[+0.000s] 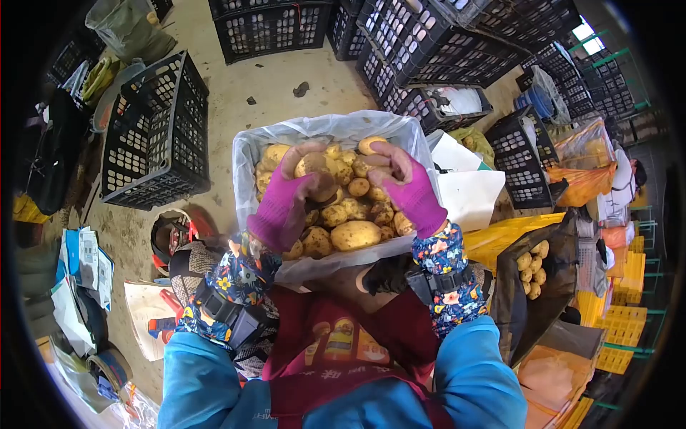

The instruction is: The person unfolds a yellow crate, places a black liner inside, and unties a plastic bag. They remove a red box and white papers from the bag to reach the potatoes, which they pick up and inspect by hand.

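Note:
Potatoes (356, 234), some smeared with soil, fill a crate lined with clear plastic (331, 127) in front of me. My left hand (286, 196), in a magenta glove with soiled fingers, is curled around a brownish potato (313, 166) above the pile. My right hand (409, 187), gloved the same way, is bent over the right side of the pile with fingers and thumb curved inward. Whether a potato sits inside its grip is hidden. A yellow potato (371, 145) lies beside its fingertips.
An upright black crate (154, 136) stands on the floor at left. Stacked black crates (275, 36) line the back. White sheets (468, 193) lie against the lined crate's right side. A dark container (547, 300) with several potatoes (532, 270) is at right; a red-rimmed item (179, 232) is at left.

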`<state>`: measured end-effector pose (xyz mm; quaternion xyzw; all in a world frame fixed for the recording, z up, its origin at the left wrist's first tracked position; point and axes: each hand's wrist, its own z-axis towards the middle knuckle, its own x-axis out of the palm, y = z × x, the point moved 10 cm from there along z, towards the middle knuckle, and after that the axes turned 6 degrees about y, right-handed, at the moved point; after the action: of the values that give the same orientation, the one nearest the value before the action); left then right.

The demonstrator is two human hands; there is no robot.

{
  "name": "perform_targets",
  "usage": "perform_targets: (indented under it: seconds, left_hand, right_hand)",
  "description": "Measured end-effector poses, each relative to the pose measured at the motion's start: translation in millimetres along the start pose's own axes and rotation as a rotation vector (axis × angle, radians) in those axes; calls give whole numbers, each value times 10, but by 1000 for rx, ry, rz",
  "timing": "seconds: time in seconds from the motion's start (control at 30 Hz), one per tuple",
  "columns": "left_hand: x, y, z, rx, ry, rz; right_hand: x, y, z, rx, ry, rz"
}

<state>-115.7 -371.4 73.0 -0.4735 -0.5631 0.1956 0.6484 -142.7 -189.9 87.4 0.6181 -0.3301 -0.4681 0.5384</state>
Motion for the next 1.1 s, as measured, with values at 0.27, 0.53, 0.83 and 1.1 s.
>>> perform_targets:
  seconds: [0.27, 0.53, 0.83, 1.1]
  left_hand:
    - [-98, -188, -16, 15, -76, 265]
    - [-203, -412, 16, -49, -200, 425]
    - [-145, -65, 25, -149, -94, 52]
    - [94, -137, 0, -20, -53, 283]
  right_hand:
    - [-738, -1618, 114, 356, -188, -101]
    - [269, -2288, 302, 334, 238, -1139]
    - [-27, -1832, 153, 541, 101, 325]
    - [196, -688, -43, 409, 227, 700]
